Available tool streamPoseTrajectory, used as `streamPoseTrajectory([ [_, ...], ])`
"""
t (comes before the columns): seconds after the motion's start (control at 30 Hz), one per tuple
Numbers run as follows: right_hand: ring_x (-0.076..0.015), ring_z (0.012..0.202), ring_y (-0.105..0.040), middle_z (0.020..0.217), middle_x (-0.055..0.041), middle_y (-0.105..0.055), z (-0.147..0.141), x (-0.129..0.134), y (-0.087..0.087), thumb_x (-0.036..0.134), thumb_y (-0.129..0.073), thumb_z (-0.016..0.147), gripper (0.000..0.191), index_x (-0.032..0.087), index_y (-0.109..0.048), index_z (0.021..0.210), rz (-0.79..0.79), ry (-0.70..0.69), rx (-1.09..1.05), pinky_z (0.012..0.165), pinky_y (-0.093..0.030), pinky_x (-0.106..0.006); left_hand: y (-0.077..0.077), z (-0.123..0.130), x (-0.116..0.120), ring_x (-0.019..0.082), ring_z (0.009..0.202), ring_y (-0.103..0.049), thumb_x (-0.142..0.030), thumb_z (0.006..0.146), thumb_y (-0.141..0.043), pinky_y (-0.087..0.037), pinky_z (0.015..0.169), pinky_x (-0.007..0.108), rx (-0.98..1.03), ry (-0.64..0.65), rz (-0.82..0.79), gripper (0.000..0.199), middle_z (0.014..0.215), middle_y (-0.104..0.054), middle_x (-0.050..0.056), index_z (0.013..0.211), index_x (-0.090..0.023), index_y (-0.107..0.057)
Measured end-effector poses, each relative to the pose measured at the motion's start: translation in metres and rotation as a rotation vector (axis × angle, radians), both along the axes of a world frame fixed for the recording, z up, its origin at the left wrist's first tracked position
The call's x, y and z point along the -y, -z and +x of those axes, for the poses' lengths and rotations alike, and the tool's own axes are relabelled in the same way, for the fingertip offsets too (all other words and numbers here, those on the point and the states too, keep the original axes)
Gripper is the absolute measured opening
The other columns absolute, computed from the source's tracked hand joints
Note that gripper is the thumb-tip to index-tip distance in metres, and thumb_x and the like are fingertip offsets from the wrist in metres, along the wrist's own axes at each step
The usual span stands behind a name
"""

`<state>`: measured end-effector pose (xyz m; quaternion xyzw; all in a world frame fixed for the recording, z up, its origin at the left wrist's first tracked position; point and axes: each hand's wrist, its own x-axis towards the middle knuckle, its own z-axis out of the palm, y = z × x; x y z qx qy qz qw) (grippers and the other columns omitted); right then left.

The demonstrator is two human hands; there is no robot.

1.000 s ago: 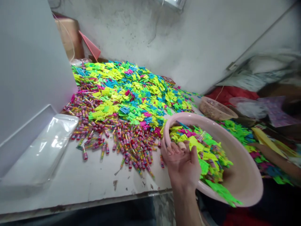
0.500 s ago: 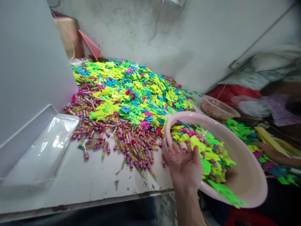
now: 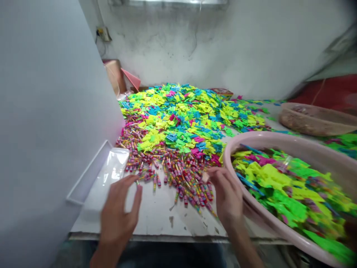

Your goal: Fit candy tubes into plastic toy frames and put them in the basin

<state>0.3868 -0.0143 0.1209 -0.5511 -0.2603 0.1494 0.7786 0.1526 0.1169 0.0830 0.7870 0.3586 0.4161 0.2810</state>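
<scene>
My left hand [image 3: 119, 208] hovers over the table's front left, thumb and fingers apart, with nothing in its grasp. Near the basin's left rim is my right hand [image 3: 227, 195], slightly blurred, its fingers bent and a pale wrap on one fingertip; whether it holds anything is unclear. Between and beyond the hands lie many small candy-filled tubes [image 3: 178, 171] with pink and red ends. Behind them rises a heap of yellow, green, blue and pink plastic pieces [image 3: 181, 115]. A pink basin [image 3: 231, 149] at the right holds similar pieces and some tubes.
Clear plastic bags [image 3: 111, 167] lie at the left beside a tall white panel [image 3: 61, 104]. A second, shallower basket [image 3: 315, 121] stands at the back right, near red cloth [image 3: 331, 89]. The table's front edge [image 3: 178, 238] runs below the hands.
The view has swung right to left across the scene, so the table sits further right. My left hand has come into view. My right hand, palm up before, has turned over beside the basin.
</scene>
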Motion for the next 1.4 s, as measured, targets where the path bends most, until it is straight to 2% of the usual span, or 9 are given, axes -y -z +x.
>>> streamPoseTrajectory([
  [0.13,-0.0203,0.083,-0.061,0.091,-0.0036,-0.068,0.007,-0.037,0.006,0.039,-0.056,0.091,0.022,0.023,-0.07,0.098,-0.246,-0.199,0.323,0.077,-0.047,-0.032,0.04,0.024,-0.019,0.03,0.124,-0.051,-0.028,0.092,-0.053,-0.045,0.097,0.046,-0.492,0.023,0.313,0.042,0.137,-0.055,0.012,0.133,-0.025,-0.054],
  [0.27,-0.0253,0.112,-0.053,0.113,-0.0075,-0.065,0.035,-0.085,0.027,0.028,-0.05,0.089,0.024,0.021,-0.066,0.107,-0.516,-0.035,0.744,0.101,-0.038,-0.041,0.07,0.035,-0.03,0.028,0.121,-0.052,-0.023,0.094,-0.047,-0.048,0.091,0.042,-0.594,-0.022,0.381,0.037,0.133,-0.056,0.012,0.131,-0.024,-0.054],
  [0.33,-0.0304,0.127,-0.04,0.128,-0.0119,-0.058,0.051,-0.106,0.041,0.018,-0.055,0.081,0.032,0.019,-0.066,0.11,-0.564,-0.001,0.756,0.108,-0.029,-0.045,0.073,0.035,-0.031,0.027,0.116,-0.054,-0.021,0.095,-0.045,-0.048,0.09,0.041,-0.577,-0.031,0.387,0.03,0.126,-0.059,0.012,0.122,-0.021,-0.059],
  [0.47,-0.0349,0.119,-0.045,0.113,-0.0161,-0.064,0.071,-0.127,0.057,0.01,-0.059,0.07,0.025,0.017,-0.07,0.092,-0.602,0.005,0.686,0.105,-0.028,-0.049,0.067,0.03,-0.029,0.028,0.115,-0.055,-0.021,0.095,-0.046,-0.048,0.09,0.042,-0.489,-0.076,0.385,0.022,0.123,-0.059,0.013,0.109,-0.018,-0.063],
  [0.67,-0.0297,0.102,-0.05,0.093,-0.0117,-0.065,0.072,-0.119,0.041,0.041,-0.061,0.078,0.024,0.018,-0.064,0.077,-0.437,0.022,0.501,0.094,-0.038,-0.045,0.059,0.023,-0.026,0.026,0.103,-0.061,-0.031,0.094,-0.05,-0.046,0.092,0.045,-0.118,-0.173,0.213,0.018,0.106,-0.065,0.01,0.103,-0.02,-0.061],
  [0.83,-0.02,0.073,-0.057,0.079,-0.0024,-0.062,0.035,-0.092,0.026,0.06,-0.063,0.076,0.043,0.018,-0.063,0.086,-0.294,-0.113,0.273,0.066,-0.048,-0.032,0.039,0.03,-0.026,0.018,0.073,-0.063,-0.048,0.089,-0.056,-0.052,0.066,0.03,0.251,-0.175,-0.216,0.033,0.086,-0.064,0.004,0.107,-0.02,-0.057],
  [1.03,-0.0147,0.067,-0.063,0.084,0.0008,-0.063,-0.018,-0.06,0.004,0.044,-0.079,0.07,0.039,0.021,-0.06,0.095,-0.087,-0.397,-0.219,0.058,-0.052,-0.024,-0.023,0.057,-0.011,0.019,0.087,-0.065,-0.048,0.081,-0.067,-0.055,0.069,0.027,0.502,0.047,-0.448,0.037,0.096,-0.066,0.006,0.101,-0.018,-0.061],
  [1.2,-0.0133,0.053,-0.062,0.081,0.0005,-0.066,-0.034,-0.044,-0.013,0.045,-0.074,0.077,0.039,0.021,-0.061,0.105,-0.112,-0.589,-0.215,0.046,-0.052,-0.024,-0.057,0.061,-0.005,0.018,0.084,-0.065,-0.047,0.083,-0.065,-0.055,0.07,0.026,0.413,0.291,-0.522,0.035,0.09,-0.069,0.005,0.102,-0.018,-0.065],
  [1.4,-0.0143,0.057,-0.061,0.071,0.0015,-0.062,-0.039,-0.03,-0.023,0.045,-0.075,0.076,0.03,0.018,-0.067,0.085,-0.18,-0.546,-0.077,0.046,-0.052,-0.023,-0.072,0.055,-0.001,0.014,0.066,-0.061,-0.045,0.081,-0.068,-0.053,0.057,0.024,0.274,0.481,-0.556,0.038,0.08,-0.065,0.001,0.109,-0.02,-0.064],
])
